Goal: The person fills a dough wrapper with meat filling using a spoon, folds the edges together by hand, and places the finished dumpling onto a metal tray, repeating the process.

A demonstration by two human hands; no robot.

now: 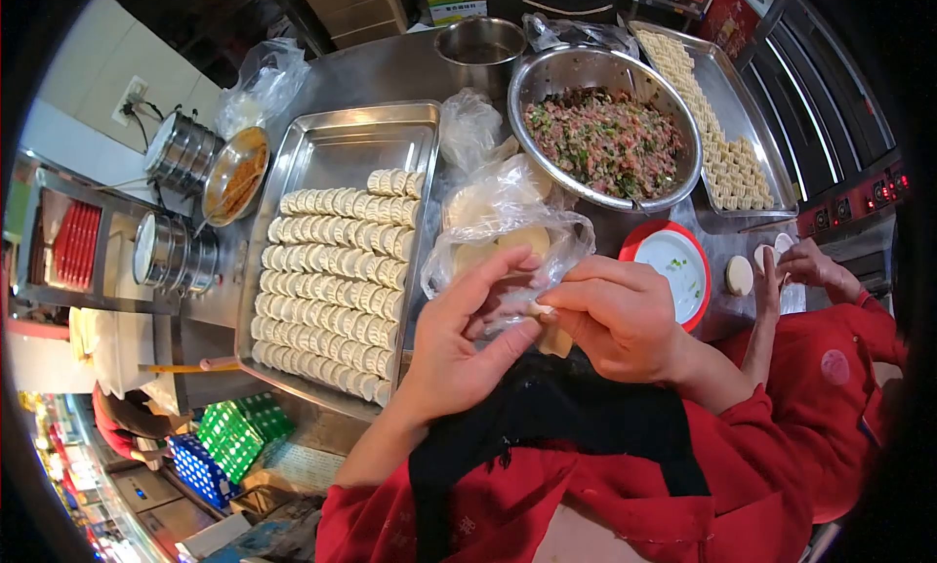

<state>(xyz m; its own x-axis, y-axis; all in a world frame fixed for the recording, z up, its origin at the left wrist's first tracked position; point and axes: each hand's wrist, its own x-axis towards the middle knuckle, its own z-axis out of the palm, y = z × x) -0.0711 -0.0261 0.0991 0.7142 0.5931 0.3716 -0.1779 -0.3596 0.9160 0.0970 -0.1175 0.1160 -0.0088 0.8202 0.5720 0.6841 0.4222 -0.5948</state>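
My right hand (620, 314) is closed in a pinch on a dumpling wrapper (555, 341), its pale folded edge at the fingertips. My left hand (464, 334) is beside it with fingers curved and apart, the thumb tip close to the wrapper. Just beyond both hands lies a clear plastic bag (454, 246) with round dough wrappers (524, 246) in and under it. To the left, a metal tray (337, 139) holds rows of pleated dumplings (332, 290). Past the bag stands a steel bowl (522, 124) of minced meat filling with green bits (605, 139).
A red-rimmed white bowl (634, 239) sits right of my hands. Further right, a co-worker's hands (820, 270) work beside round wrappers (739, 275). Another dumpling tray (756, 104) is at the back right. A steel pot (478, 46) and a bowl of orange-brown food (237, 173) stand on the table.
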